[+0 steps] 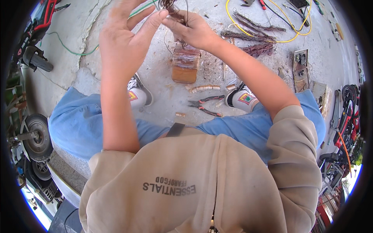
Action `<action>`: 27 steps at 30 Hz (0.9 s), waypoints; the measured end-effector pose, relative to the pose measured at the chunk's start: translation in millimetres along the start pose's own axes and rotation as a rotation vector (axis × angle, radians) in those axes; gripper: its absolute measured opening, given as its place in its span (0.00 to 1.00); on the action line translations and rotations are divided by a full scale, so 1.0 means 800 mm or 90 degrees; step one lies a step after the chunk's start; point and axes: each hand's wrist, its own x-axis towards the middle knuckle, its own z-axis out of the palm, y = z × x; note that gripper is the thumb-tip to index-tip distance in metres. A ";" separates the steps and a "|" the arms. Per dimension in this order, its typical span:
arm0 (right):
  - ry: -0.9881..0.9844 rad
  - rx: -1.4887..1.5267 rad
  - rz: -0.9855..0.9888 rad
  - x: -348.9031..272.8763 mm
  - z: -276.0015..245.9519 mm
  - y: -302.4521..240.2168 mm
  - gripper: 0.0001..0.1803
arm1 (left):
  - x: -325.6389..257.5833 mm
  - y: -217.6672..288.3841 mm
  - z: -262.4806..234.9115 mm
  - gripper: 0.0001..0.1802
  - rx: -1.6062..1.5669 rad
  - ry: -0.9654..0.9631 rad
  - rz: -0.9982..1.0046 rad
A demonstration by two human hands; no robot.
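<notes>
My right hand (196,33) grips a bundle of thin dark copper wire (169,5) at the top edge of the picture. Beside it, my left hand (126,35) is raised with its fingers apart, slightly blurred; its thumb tip is at the bundle, and whether it touches is unclear. The bundle's upper part is cut off by the picture's edge. Below the hands, on the concrete floor between my shoes, stands an amber-brown block (185,73) with reddish-brown layers on top. Pliers with red and black handles (206,105) lie open near my right shoe.
Several dark wire bundles (254,37) lie to the right, by a yellow cable (289,40). A worn metal plate (300,68) lies farther right. A green cord (74,52) crosses the floor at left. Wheeled machines (37,138) stand at left, and tools (344,112) at the right edge.
</notes>
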 end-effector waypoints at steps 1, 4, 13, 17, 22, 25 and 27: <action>0.036 -0.059 0.029 0.005 -0.017 0.002 0.25 | 0.006 0.004 0.001 0.27 -0.018 -0.025 -0.040; 0.128 0.067 0.055 0.005 -0.036 -0.033 0.20 | -0.024 -0.083 0.032 0.26 -0.040 -0.135 -0.190; 0.121 -0.273 0.010 -0.011 -0.068 -0.081 0.24 | -0.086 -0.168 0.076 0.22 -0.144 -0.123 -0.546; 0.089 -0.238 0.013 -0.006 -0.059 -0.070 0.23 | -0.025 -0.123 0.014 0.21 -0.026 0.055 -0.435; 0.059 -0.316 -0.277 -0.001 -0.039 -0.032 0.44 | 0.015 -0.027 0.007 0.16 -0.577 -0.048 -0.368; 0.043 -0.278 -0.269 0.006 -0.038 -0.023 0.24 | 0.018 -0.044 0.021 0.09 -0.824 -0.093 -0.251; -0.010 -0.236 -0.096 -0.012 -0.043 -0.033 0.21 | 0.022 -0.022 0.044 0.09 -0.699 0.018 -0.291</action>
